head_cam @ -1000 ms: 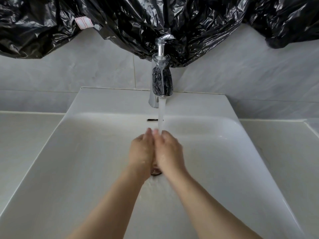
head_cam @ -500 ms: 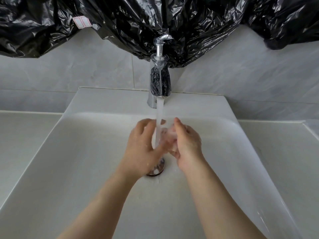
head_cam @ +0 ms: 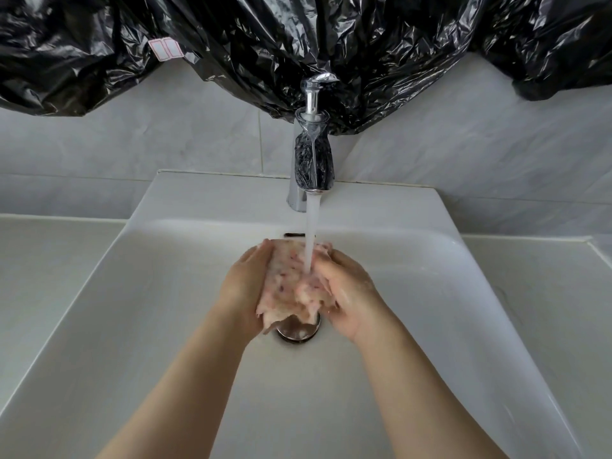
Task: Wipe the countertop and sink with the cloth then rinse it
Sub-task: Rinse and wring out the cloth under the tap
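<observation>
A pale pink speckled cloth (head_cam: 287, 286) is spread between my two hands under the running water (head_cam: 311, 233) from the chrome tap (head_cam: 313, 160). My left hand (head_cam: 243, 286) holds the cloth's left side with the fingers curled over its top edge. My right hand (head_cam: 347, 289) grips the right side, thumb on the wet fabric. Both hands hover over the drain (head_cam: 299, 331) in the white sink (head_cam: 132, 326). The stream lands on the cloth between the hands.
Grey countertop (head_cam: 49, 260) runs on the left of the sink and also on the right (head_cam: 546, 293). Black plastic sheeting (head_cam: 265, 44) hangs over the tiled wall (head_cam: 165, 144) behind the tap. An overflow slot (head_cam: 293, 234) sits in the back wall of the basin.
The hands were pressed together under the stream, then parted. Now the cloth is opened out between them and shows plainly under the water.
</observation>
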`<action>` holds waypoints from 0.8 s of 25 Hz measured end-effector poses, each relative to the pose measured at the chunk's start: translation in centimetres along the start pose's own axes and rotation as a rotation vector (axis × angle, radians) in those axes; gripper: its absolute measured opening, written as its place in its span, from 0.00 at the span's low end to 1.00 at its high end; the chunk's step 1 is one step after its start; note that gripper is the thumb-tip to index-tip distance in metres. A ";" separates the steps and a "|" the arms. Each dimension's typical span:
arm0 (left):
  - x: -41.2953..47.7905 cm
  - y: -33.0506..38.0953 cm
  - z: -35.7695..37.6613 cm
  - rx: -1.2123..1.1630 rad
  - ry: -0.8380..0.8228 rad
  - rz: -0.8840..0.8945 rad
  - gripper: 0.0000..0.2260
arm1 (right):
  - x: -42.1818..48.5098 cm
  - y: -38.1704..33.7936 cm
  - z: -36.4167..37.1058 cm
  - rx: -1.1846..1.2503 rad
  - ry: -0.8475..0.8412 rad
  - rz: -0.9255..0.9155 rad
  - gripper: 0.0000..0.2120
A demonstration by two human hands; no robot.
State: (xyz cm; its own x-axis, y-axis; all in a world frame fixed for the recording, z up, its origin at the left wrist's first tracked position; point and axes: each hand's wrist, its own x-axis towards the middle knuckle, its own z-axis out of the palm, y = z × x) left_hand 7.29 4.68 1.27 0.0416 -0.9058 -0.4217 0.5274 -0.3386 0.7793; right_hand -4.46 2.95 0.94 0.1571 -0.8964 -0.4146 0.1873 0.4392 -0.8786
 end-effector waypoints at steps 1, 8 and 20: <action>0.1 0.1 -0.3 -0.016 0.042 -0.054 0.16 | -0.1 0.0 0.1 -0.012 0.047 -0.010 0.05; -0.9 -3.0 1.7 0.270 0.110 -0.104 0.18 | -0.6 2.3 2.6 -0.495 0.192 -0.274 0.14; -0.2 -1.9 1.8 0.145 0.270 -0.065 0.09 | -1.1 2.5 3.0 -0.784 0.162 -0.278 0.19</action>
State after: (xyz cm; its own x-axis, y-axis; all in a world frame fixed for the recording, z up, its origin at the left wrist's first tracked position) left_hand 4.78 5.03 0.67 0.2456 -0.7875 -0.5653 0.4106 -0.4438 0.7965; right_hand -1.25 5.21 -0.10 0.0525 -0.9894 -0.1357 -0.5373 0.0865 -0.8389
